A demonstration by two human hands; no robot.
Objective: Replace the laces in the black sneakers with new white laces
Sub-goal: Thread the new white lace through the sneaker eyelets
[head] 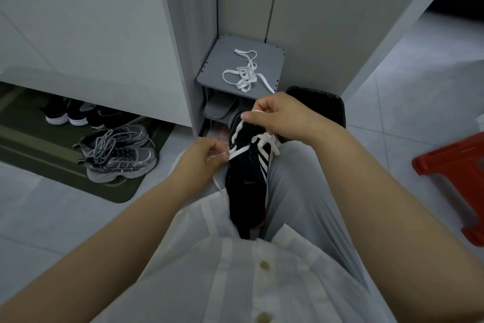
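sneaker: a black sneaker (246, 186) with white side stripes lies in the person's lap against the grey trouser leg (296, 191), one end by the white shirt (235, 270) and the other pointing away.
lace: a white lace (239, 151) crosses the upper eyelets; one strand runs out to the left and another rises at the far end.
left hand: the left hand (201, 157) pinches the left strand between thumb and fingertips, just beside the shoe.
right hand: the right hand (277, 115) is curled over the far end of the shoe and pinches the upper strand.
spare lace: a second white lace (245, 73) lies in a loose tangle on the grey rack top (214, 68) beyond the hands.
rack: grey slippers (220, 107) sit on the shelf beneath that top.
bin: a glossy black bin (322, 105) stands just right of the rack.
floor: pale tiles (406, 102) with a dark green mat (39, 144) on the left.
mat: a pair of silver-grey sneakers (117, 155) rests on it, and darker shoes (65, 114) sit under the white cabinet (78, 34).
right edge: a red plastic stool (455, 173).
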